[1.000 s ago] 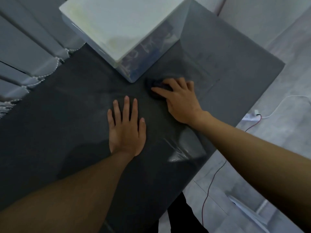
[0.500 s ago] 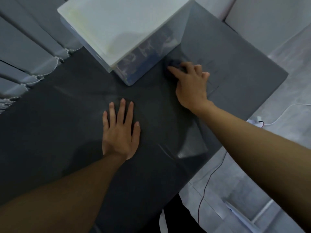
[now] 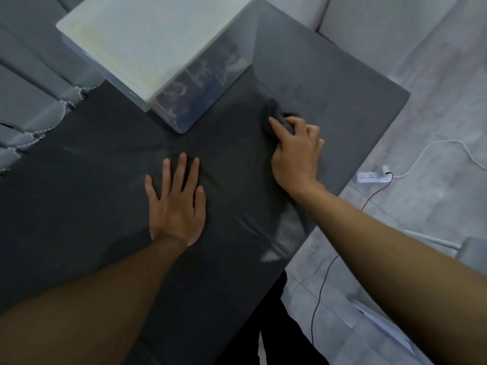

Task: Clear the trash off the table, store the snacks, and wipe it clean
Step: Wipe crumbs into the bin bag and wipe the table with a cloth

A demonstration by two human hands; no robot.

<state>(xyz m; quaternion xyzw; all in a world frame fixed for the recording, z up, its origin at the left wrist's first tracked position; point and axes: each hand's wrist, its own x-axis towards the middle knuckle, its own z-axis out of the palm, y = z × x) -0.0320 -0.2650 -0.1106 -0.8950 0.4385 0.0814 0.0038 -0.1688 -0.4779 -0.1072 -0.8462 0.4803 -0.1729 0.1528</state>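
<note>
On one dark tabletop point(image 3: 79, 206), two hands: left hand point(image 3: 176, 206) flat with fingers released, right hand point(image 3: 296, 151) grasping one dark cloth point(image 3: 274, 111) beside one lidded storage box point(image 3: 147, 46).

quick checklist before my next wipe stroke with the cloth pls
1. Cloth gripped by the right hand and down on the table: ok.
2. Left hand flat on the table, apart from the cloth: ok.
3. Cloth apart from the storage box: ok, a gap of bare tabletop lies between them.
4. Lid on the storage box: ok; packets show through its clear wall.
5. Tabletop wiped clean: cannot tell; faint streaks show near the left hand, and the arms hide the near end.
</note>
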